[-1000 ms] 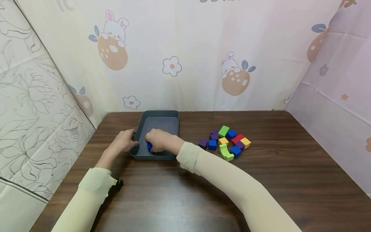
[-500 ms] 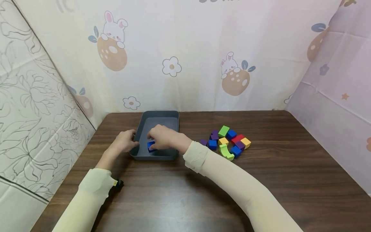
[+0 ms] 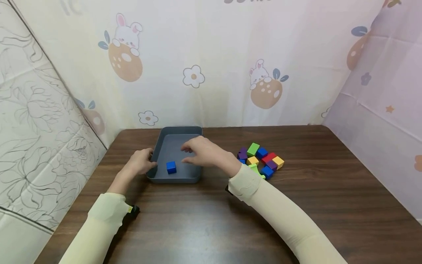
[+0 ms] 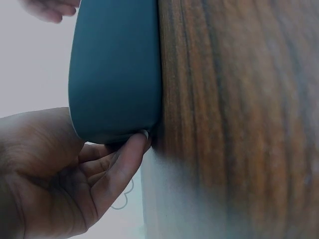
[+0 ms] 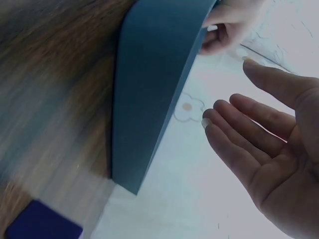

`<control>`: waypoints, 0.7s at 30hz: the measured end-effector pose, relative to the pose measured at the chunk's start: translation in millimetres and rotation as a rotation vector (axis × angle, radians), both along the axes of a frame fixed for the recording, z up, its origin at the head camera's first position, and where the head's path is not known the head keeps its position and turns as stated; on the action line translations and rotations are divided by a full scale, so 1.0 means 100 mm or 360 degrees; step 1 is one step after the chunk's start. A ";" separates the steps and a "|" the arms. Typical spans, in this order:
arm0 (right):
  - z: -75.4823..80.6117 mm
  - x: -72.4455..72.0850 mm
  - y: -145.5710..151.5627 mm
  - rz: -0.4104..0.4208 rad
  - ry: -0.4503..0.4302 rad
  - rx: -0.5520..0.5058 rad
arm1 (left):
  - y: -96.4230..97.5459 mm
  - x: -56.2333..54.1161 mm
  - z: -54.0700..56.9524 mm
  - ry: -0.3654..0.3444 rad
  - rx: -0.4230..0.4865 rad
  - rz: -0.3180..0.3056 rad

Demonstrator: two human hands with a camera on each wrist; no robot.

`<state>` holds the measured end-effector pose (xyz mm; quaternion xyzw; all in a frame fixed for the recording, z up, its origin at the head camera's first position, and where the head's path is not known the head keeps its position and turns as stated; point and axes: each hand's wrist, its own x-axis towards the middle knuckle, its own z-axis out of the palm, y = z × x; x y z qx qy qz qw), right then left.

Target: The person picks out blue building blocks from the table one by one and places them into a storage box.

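Note:
A grey rectangular tray (image 3: 158, 180) lies on the table, with a blue cube block (image 3: 171, 167) inside near its front left. My left hand (image 3: 140, 161) grips the tray's left side; the left wrist view shows its fingers bent against the outer wall. Over the right half of the tray hovers my right hand (image 3: 209, 152), apart from the block. Its fingers (image 5: 244, 134) are spread from the thumb and hold nothing.
Several coloured blocks lie in a loose group right of the tray, among them a green block (image 3: 253, 149), a red block (image 3: 269, 158), and a yellow block (image 3: 278, 162). My right forearm partly covers the group. A patterned curtain (image 3: 224, 102) hangs behind the wooden table (image 3: 197, 227).
My right hand has let go of the blue cube, which now sits on the tray floor, and has moved up and right. The left hand stays at the tray's edge.

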<state>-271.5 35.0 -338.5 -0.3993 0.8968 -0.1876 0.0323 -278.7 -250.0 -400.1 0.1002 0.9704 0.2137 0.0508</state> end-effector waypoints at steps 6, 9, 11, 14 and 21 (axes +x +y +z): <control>0.06 0.08 0.18 -0.0041 0.0097 -0.0067 | -0.02 0.00 -0.01 -0.0001 0.0007 0.0007; 0.09 0.13 0.24 -0.0047 0.0162 -0.0082 | -0.02 -0.01 -0.01 -0.0011 0.0014 0.0019; 0.11 0.16 0.29 -0.0051 0.0202 -0.0082 | -0.02 -0.02 -0.02 -0.0022 0.0015 0.0024; 0.13 0.21 0.39 -0.0061 0.0226 -0.0089 | -0.01 -0.02 -0.02 -0.0040 0.0012 0.0020; 0.17 0.27 0.69 -0.0142 0.0205 -0.0093 | 0.00 -0.03 0.01 -0.0055 0.0000 0.0025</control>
